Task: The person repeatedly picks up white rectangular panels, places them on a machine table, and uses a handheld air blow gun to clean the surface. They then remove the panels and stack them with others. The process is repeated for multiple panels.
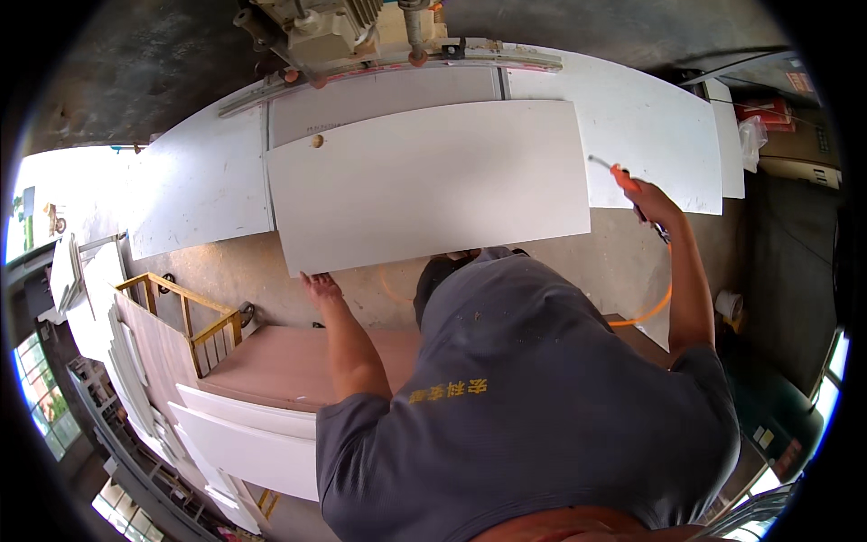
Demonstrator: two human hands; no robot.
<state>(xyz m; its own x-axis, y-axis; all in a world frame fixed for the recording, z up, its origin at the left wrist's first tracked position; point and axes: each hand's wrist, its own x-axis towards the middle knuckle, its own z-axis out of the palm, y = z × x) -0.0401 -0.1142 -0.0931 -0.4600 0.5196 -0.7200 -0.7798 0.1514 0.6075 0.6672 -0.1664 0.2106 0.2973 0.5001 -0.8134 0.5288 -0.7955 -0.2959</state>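
Observation:
A long white board (433,181) lies on the worktable in front of me, with a round hole near its far left corner. At its near left corner my left hand (322,289) grips the edge, fingertips at the rim. My right hand (654,202) is raised to the right of the board, closed around an air blow gun (624,178) with an orange-red body and a thin metal nozzle. The nozzle points toward the board's right end without touching it. An orange hose (652,313) runs down from the gun beside my right forearm.
White table panels (203,176) extend left and right of the board. A machine head (330,32) overhangs the far side, above a metal rail (388,66). Behind me on the left stand a yellow-framed cart (188,312) and stacked white boards (244,443). Cardboard boxes (799,149) sit far right.

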